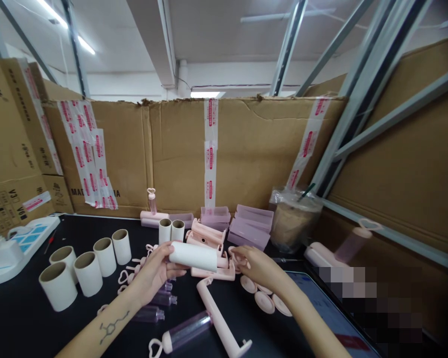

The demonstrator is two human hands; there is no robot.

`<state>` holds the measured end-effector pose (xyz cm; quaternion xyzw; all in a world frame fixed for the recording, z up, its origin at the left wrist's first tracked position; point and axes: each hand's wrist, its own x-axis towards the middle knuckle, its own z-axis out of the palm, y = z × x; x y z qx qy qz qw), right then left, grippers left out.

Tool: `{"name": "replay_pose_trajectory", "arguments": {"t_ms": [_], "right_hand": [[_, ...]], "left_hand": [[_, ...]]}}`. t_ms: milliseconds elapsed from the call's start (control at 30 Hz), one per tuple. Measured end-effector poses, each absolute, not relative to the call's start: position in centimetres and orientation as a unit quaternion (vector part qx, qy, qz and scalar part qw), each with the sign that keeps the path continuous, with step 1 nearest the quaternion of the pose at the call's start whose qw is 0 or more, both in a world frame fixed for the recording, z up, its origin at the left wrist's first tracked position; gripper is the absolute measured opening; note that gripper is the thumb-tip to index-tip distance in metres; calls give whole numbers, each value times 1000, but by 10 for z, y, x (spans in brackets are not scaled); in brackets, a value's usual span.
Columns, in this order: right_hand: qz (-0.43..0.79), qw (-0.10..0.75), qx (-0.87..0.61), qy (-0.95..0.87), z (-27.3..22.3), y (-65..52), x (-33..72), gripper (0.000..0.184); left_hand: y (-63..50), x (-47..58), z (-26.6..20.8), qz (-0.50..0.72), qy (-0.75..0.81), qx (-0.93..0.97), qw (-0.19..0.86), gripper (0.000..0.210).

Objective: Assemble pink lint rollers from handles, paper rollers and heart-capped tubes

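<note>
My left hand point(157, 273) is closed around the end of a white paper roll point(194, 256), held almost level above the pink plastic roller frames point(208, 233). My right hand point(259, 266) has its fingers closed at a pink plastic piece point(239, 257), just right of the roll; the fingers partly cover it. Pink round caps point(264, 302) lie below that hand. In front, a pink roller frame point(224, 318) is joined to a clear purple handle point(189, 330) with a heart-shaped loop. More purple handles point(149, 313) lie under and beside my left forearm, partly hidden.
Several white rolls point(87, 273) stand upright at left, with two more point(165, 231) behind my left hand. Purple covers point(250, 226) lie at the back, near a bagged drink cup point(294, 219). A power strip point(33, 243) sits far left, a tablet point(321, 303) at right. Cardboard walls point(179, 149) enclose the table.
</note>
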<state>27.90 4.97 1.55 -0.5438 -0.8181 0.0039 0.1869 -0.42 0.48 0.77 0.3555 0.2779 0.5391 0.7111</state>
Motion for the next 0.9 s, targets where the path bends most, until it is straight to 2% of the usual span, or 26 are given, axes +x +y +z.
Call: {"name": "replay_pose_trajectory", "arguments": {"t_ms": [133, 200, 300, 367, 500, 700, 800, 900], "right_hand": [[15, 233, -547, -804, 28, 47, 286, 23], [55, 301, -533, -789, 34, 42, 283, 20], [230, 466, -439, -733, 39, 31, 265, 17], [344, 529, -377, -678, 38, 21, 247, 22], [399, 556, -376, -625, 32, 6, 217, 29], [422, 603, -354, -577, 25, 5, 214, 19], [438, 608, -343, -566, 22, 6, 213, 25], [440, 607, -349, -563, 19, 6, 210, 22]], "left_hand": [[7, -5, 7, 558, 280, 341, 703, 38], [8, -5, 6, 568, 281, 334, 697, 36], [9, -4, 5, 582, 280, 325, 691, 31], [9, -3, 4, 578, 278, 322, 696, 30], [9, 0, 5, 571, 271, 321, 705, 29], [3, 3, 10, 569, 250, 329, 711, 29], [2, 4, 12, 567, 240, 330, 716, 28], [2, 4, 13, 576, 226, 330, 713, 23]]}}
